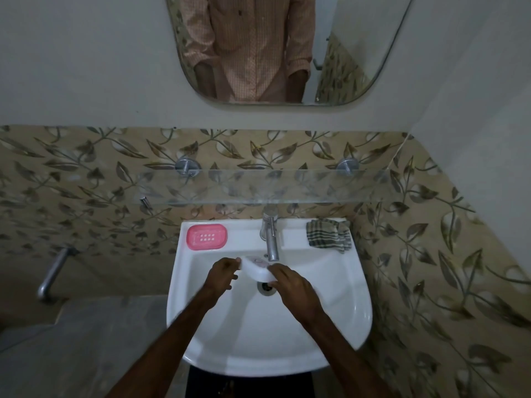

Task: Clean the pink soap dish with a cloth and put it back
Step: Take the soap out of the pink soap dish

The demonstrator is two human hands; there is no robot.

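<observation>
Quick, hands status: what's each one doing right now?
Left hand: closed, holding the left end of the white bar.
Right hand: closed, holding the right end of the same bar.

place: home bathroom, likely | white washbasin [353, 305]; tap [271, 239]; wall mirror [359, 53]; glass shelf [258, 185]; leaf-patterned tiles [86, 173]

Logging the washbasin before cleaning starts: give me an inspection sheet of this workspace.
Surface: white washbasin, tap at rear centre.
Job's things: pink soap dish on left rear ledge; checked cloth on right rear ledge, untouched.
Clutter: white soap-like block held over the drain.
Grippers: left hand and right hand each grip an end of the block.
Cables: nothing seen.
Surroundings: glass shelf, mirror, leaf-pattern tiles.
</observation>
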